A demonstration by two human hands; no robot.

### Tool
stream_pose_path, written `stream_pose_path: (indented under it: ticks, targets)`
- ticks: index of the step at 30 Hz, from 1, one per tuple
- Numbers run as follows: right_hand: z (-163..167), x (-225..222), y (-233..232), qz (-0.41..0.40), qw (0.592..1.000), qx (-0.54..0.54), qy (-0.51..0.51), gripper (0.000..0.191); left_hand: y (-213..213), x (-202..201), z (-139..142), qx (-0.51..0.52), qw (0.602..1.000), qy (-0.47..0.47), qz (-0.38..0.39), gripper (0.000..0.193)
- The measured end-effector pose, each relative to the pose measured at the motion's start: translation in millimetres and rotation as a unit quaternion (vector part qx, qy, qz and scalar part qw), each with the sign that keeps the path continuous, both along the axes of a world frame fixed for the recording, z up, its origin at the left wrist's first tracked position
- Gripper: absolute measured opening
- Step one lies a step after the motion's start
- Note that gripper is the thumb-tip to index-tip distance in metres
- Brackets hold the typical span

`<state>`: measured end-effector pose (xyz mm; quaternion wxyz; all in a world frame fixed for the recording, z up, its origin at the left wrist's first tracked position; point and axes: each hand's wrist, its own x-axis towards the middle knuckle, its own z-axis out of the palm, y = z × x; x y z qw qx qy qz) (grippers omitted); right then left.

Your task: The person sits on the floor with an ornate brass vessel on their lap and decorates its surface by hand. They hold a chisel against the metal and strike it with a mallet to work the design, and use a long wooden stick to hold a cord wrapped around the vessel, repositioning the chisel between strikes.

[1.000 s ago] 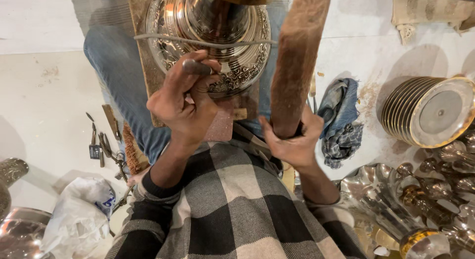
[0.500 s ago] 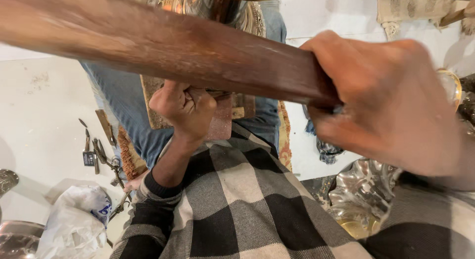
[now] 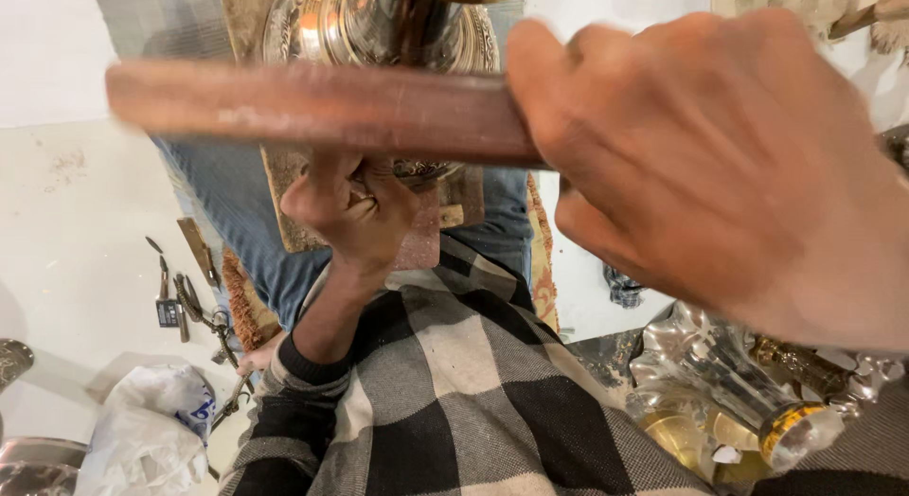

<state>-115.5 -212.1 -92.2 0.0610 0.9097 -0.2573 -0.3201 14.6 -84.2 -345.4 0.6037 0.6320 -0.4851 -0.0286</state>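
My right hand [image 3: 720, 165] fills the right side of the view, close to the camera and blurred. It grips a long reddish wooden stick [image 3: 312, 108] that lies level across the top of the view. Below the stick, my left hand [image 3: 350, 207] is closed in a fist around a small tool that is mostly hidden in the fingers. The fist sits against the lower edge of an ornate engraved metal vessel [image 3: 379, 23], which rests on a wooden board [image 3: 289, 198] over my lap. The stick hides part of the vessel.
Small hand tools [image 3: 180, 297] lie on the pale floor at left. A white plastic bag [image 3: 151, 430] and a metal bowl [image 3: 24, 463] are at lower left. Shiny metal ware [image 3: 748, 382] is piled at lower right. A patterned mat [image 3: 542, 259] edges my leg.
My right hand has swung the stick up from standing beside the vessel to lying level across the view, close to the camera. My left hand has stayed at the vessel.
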Motion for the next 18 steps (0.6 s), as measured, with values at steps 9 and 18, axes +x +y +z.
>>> stream_pose_path:
  ticks: [9,18]
  targets:
    - [-12.1,-16.6,3.5,0.034,0.989,-0.003,-0.144,0.046,8.6,0.1,-10.0,-0.010,0.998,-0.060,0.000,0.030]
    - [-31.5,-30.4,6.4,-0.024,0.946,0.126,-0.299,0.049,9.0,1.9,-3.2,0.059,0.998,0.017,-0.008,0.034]
